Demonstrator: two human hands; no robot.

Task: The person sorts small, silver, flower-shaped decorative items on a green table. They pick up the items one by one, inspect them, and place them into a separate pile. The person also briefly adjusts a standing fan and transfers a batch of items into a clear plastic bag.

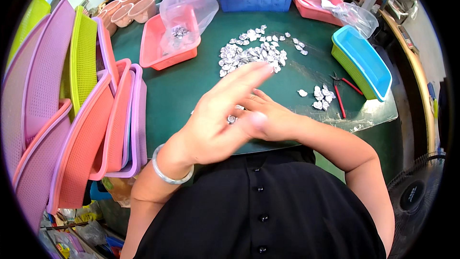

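Note:
My left hand point(215, 110), with a pale bangle at its wrist, reaches over the near edge of the green table. Its fingers are stretched out, and its thumb tip is blurred. Partly behind it is my right hand point(275, 120), with most of its fingers hidden. A small silvery piece point(232, 119) shows in the gap between my left thumb and fingers; which hand touches it, if either, I cannot tell. Beyond my hands lies a pile of silvery leaf-like metal pieces point(244, 55). A smaller group of such pieces point(323, 97) lies to the right.
Red-handled pliers point(341, 97) lie beside a blue and green basket point(362, 62). At the back left stands a coral basket point(167, 60) holding a plastic bag, with a blue basket point(256, 2) farther back. Stacked baskets point(86, 100) line the left; a fan point(414, 192) stands lower right.

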